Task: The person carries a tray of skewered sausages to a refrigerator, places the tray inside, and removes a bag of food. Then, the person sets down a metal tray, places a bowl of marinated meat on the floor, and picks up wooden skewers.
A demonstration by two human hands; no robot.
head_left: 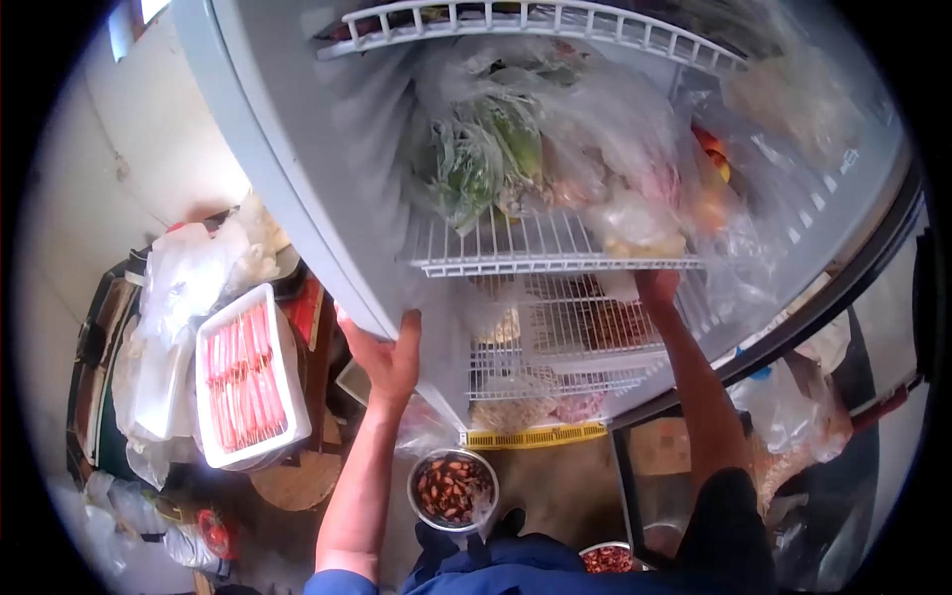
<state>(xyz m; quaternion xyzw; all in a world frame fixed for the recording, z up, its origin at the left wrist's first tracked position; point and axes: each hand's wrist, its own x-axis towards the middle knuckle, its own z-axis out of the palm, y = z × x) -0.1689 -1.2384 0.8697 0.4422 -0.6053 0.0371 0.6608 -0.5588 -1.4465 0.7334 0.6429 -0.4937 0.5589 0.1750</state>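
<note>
My left hand (382, 359) grips the front edge of the refrigerator's side wall (273, 149), thumb on the inner side and fingers around the outside. Inside the refrigerator, my right hand (657, 288) reaches in at the front of a white wire shelf (555, 266), close to its underside. Its fingers are mostly hidden, and what they touch does not show. Above that hand, a clear plastic bag with pale contents (635, 223) lies on the shelf. Leafy greens in plastic (496, 149) fill the shelf's left part. Below are a lower wire shelf (555, 382) and a container of brown food (615, 325).
To the left, a white tray of pink skewers (248, 377) rests among plastic bags. A metal bowl of dark pieces in liquid (454, 491) stands on the floor by my feet. Another bowl of reddish pieces (607, 558) is partly visible. Plastic bags (788, 407) hang at right.
</note>
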